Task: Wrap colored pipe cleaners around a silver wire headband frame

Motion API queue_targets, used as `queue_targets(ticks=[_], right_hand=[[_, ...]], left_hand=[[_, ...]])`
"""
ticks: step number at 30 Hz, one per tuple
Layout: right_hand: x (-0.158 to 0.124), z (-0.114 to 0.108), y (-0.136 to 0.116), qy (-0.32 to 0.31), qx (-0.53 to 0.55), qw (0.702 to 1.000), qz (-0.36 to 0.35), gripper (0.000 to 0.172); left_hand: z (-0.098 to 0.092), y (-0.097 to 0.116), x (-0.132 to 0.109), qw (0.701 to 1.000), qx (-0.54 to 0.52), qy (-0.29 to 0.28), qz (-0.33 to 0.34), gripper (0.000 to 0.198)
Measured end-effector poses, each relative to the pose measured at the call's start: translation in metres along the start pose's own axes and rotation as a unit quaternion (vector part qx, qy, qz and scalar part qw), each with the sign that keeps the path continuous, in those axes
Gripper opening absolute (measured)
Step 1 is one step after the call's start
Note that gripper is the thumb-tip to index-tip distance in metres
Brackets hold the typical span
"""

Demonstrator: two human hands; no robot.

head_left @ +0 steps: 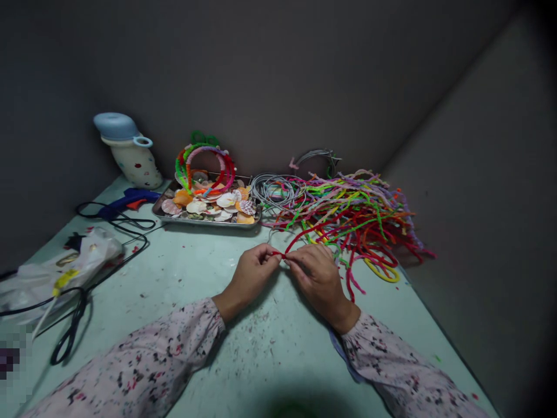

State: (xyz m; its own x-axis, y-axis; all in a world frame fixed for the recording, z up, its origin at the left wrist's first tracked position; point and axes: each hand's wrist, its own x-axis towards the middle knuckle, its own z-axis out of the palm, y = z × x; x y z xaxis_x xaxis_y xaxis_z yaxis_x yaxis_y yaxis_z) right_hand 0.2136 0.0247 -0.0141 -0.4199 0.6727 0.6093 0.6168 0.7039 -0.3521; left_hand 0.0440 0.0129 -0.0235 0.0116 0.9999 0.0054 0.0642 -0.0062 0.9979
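Over the middle of the table, my left hand (256, 268) and my right hand (319, 276) meet with their fingertips almost touching. Between them is a red pipe cleaner (297, 236), pinched by both hands. From the pinch its free length arches up and to the right, toward the pile behind. A thin grey wire (270, 233) curves just behind my fingers; whether it joins the red piece I cannot tell. Close to my right hand lies a big tangle of coloured pipe cleaners (361, 203). The fingers partly hide what is pinched.
A metal tray (209, 223) of seashells (196, 207) bears pipe-cleaner hoops (188, 168). Coiled grey wire (274, 191) lies beside it. At left are a tilted bottle (133, 162), a blue glue gun (126, 200), a black cord (145, 238) and a plastic bag (93, 249). Walls stand behind and right.
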Motion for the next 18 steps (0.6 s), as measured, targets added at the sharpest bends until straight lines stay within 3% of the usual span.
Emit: queue_targets(ticks=[18], right_hand=[[0.0000, 0.0033, -0.0011, -0.054, 0.025, 0.997, 0.049, 0.010]], left_hand=[[0.0003, 0.0021, -0.0009, 0.999, 0.042, 0.002, 0.014, 0.018]])
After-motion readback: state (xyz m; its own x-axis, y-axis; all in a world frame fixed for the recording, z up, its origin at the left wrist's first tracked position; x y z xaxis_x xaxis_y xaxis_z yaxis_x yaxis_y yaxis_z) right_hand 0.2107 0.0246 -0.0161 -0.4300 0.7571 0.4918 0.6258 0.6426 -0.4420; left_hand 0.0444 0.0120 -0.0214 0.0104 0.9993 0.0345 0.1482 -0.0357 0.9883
